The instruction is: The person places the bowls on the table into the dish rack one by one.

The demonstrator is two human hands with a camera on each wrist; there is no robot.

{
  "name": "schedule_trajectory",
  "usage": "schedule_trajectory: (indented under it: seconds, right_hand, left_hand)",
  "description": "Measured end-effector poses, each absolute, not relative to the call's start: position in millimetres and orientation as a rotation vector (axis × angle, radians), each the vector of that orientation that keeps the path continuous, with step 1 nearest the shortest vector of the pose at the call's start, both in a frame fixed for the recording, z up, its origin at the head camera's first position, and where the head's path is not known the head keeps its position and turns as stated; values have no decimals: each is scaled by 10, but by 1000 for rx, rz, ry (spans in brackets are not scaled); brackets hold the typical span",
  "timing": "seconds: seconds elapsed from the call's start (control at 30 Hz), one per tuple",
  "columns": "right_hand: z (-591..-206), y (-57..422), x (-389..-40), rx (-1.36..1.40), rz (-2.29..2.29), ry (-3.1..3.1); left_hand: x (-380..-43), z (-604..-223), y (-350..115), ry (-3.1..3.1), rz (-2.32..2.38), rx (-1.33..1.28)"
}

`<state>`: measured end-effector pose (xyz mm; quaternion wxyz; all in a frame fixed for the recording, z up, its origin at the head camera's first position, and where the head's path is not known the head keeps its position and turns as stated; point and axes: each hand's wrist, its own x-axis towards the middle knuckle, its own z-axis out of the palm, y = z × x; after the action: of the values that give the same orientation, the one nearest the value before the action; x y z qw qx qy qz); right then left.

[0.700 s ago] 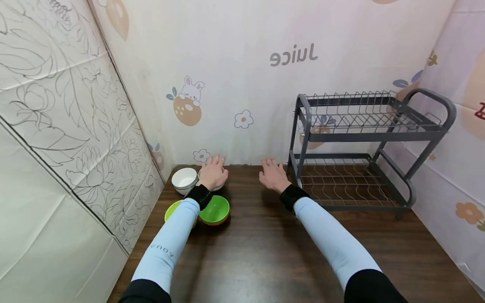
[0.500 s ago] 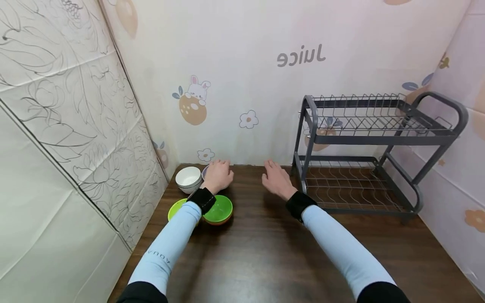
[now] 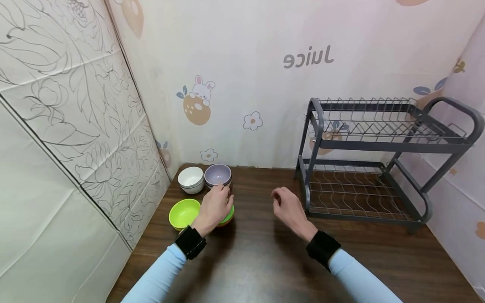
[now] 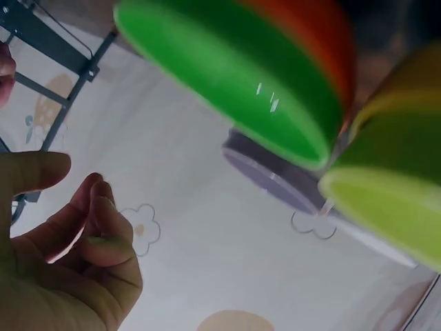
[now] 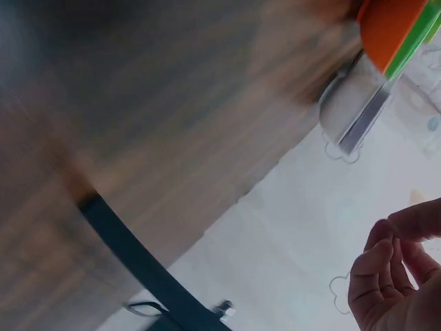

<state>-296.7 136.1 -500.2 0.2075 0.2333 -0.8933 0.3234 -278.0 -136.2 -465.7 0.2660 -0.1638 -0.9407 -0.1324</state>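
My left hand (image 3: 214, 209) hovers over the bowls with its fingers loosely bent and nothing in them. Beneath it, a green bowl (image 3: 229, 216) with an orange outside is partly hidden. A yellow-green bowl (image 3: 184, 213) stands to its left. Behind are a white bowl (image 3: 190, 176) and a purple bowl (image 3: 217, 173), each apparently stacked on another. My right hand (image 3: 291, 211) is above the table, left of the dish rack, its fingers loosely curled and holding nothing. In the left wrist view, the left thumb and fingertips (image 4: 103, 207) stand apart from the green bowl (image 4: 227, 76).
A grey two-tier dish rack (image 3: 373, 145) stands on the right of the dark wooden table (image 3: 261, 269). Patterned wall coverings (image 3: 242, 84) close off the back and both sides.
Both hands have drawn back toward the body from near the back wall, and their fingers have curled from straight. The purple bowl is now uncovered. The head view has turned slightly left.
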Motion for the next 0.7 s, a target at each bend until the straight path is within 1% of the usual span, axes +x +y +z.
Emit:
schedule_trajectory:
  seconds: [0.17,0.4,0.7]
  right_hand:
    - [-5108,1427,-2780,660,933,-2482]
    - [-5217,1470,-2668,653,971,-2477]
    - [-5292,1469,-2577,603,982,-2509]
  left_hand:
    - [-2609,-4810,-1407,-2629,-373,-393]
    - [-2577,-5019,-1486,-2623,-187,-462]
    - [-2539,-5136,-1482,-2600,-184,-541]
